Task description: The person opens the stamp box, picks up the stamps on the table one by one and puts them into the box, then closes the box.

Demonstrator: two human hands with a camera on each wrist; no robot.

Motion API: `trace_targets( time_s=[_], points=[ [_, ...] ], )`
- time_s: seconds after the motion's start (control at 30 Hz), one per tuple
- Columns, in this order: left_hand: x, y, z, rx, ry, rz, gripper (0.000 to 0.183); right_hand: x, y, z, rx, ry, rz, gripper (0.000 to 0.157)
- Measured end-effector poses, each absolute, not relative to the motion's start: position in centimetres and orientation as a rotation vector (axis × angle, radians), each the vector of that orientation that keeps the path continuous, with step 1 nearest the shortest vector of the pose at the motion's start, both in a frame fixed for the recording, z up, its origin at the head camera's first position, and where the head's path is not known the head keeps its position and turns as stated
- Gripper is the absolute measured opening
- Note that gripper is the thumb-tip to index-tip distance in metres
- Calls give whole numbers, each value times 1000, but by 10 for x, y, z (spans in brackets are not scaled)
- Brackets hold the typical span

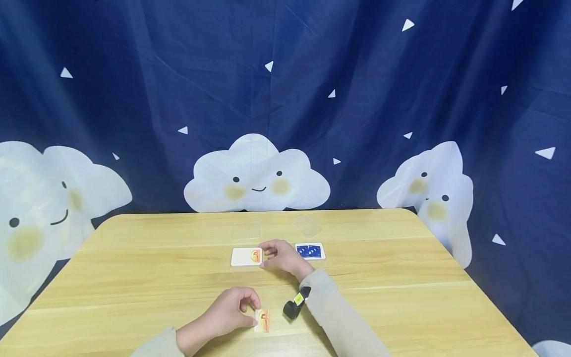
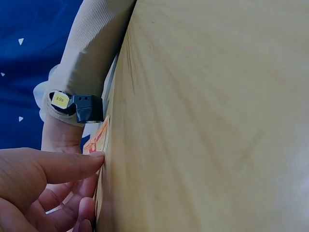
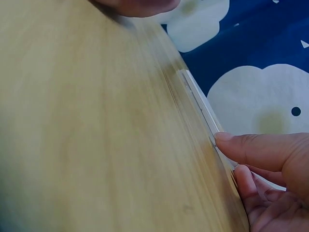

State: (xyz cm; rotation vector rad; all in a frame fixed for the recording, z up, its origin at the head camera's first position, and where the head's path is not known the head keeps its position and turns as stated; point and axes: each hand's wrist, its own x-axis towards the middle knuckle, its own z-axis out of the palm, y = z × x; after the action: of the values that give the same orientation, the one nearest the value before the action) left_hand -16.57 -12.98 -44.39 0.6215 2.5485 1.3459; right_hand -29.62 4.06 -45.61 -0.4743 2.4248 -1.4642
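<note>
Near the front of the table, my left hand (image 1: 234, 310) holds a small cream-and-orange picture card (image 1: 263, 321) by its left side. In the left wrist view the thumb (image 2: 72, 166) reaches the card's orange edge (image 2: 99, 137), with the other fingers curled behind. Farther back, my right hand (image 1: 282, 256) grips the right end of a shallow white tray (image 1: 242, 256). Its thumb is at the near corner and its fingers at the far one. A similar orange card (image 1: 256, 255) lies in that tray's right end; the rest of its inside shows white.
Right of the right hand, a second white tray (image 1: 324, 254) contains dark blue cards (image 1: 309, 251) with pale moon shapes. Two clear plastic lids (image 1: 247, 230) (image 1: 307, 225) lie near the table's back edge. A blue curtain (image 1: 267, 109) with clouds hangs behind the wooden table (image 1: 156, 277).
</note>
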Motion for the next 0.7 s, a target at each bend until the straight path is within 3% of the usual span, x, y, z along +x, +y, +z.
trace_targets(
  time_s=[0.7],
  points=[
    [-172, -134, -443, 656, 2481, 1435, 10, -296, 41, -457, -459, 2404, -1491, 53]
  ],
)
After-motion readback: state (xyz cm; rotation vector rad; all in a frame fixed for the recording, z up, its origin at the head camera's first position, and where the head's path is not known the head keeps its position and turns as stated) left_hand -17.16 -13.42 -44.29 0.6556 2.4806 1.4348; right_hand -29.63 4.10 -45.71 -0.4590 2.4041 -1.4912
